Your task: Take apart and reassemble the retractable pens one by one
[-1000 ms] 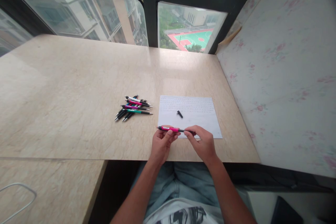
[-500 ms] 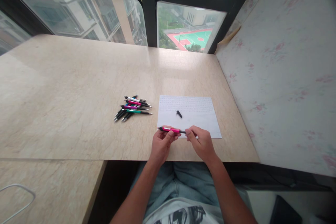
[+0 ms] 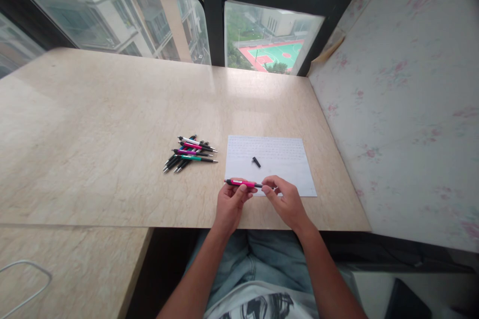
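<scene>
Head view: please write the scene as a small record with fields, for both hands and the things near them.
Left hand: holds the pink pen by its barrel, level, over the table near its front edge
Right hand: pinches the black tip end of the same pen
Sheet of paper: white, faint writing, flat just beyond the hands
Small black part: lies on the sheet, untouched
Pile of pens: left of the sheet, untouched
White cable: lower left corner

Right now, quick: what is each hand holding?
Left hand: closed on the pink pen, at its barrel.
Right hand: closed, pinching the same pen's black tip end.
</scene>
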Demonstrator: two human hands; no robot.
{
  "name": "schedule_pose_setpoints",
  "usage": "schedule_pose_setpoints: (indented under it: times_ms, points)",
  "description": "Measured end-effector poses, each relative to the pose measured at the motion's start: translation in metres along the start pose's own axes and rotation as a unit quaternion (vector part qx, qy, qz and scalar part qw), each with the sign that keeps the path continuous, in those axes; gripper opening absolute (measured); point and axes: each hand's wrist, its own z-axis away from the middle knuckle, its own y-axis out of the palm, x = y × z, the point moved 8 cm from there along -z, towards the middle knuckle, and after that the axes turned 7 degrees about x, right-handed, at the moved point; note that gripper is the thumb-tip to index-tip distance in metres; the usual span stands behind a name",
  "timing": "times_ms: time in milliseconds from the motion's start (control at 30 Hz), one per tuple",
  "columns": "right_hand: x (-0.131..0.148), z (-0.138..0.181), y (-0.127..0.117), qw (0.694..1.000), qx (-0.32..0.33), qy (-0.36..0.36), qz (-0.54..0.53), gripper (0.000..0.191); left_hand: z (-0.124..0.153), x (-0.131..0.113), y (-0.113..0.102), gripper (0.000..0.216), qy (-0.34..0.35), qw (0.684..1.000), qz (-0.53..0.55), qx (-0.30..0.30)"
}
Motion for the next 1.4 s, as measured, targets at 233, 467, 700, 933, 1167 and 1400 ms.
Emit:
schedule_pose_setpoints:
  times_ms: [233,467,700,933,1167,1400]
  points:
    - [-0.003,0.000,0.002,1.000,0.014,0.005,0.020,0.042,0.001,0.000,0.001,0.025,-0.005,1.000,-0.016,0.001]
    - [-0.001,0.004,-0.001,1.000,-0.017,-0.004,0.017,0.033,0.000,0.001,0.000,0.025,-0.006,1.000,-0.016,0.001]
    - [-0.001,0.003,-0.003,1.000,-0.021,-0.009,0.002,0.025,0.001,0.000,0.001,0.022,0.001,1.000,-0.013,0.005]
    - [0.003,0.006,-0.004,0.997,-0.048,-0.029,0.055,0.039,0.001,0.000,0.001,0.021,-0.004,1.000,-0.012,0.008]
    - [-0.014,0.003,0.001,0.996,-0.003,0.068,-0.052,0.053,0.002,-0.001,0.005,0.022,-0.004,0.999,-0.027,0.027]
    - [-0.032,-0.007,-0.012,0.987,-0.097,0.072,-0.109,0.049,0.000,-0.003,-0.002,0.025,0.005,1.000,0.014,-0.024]
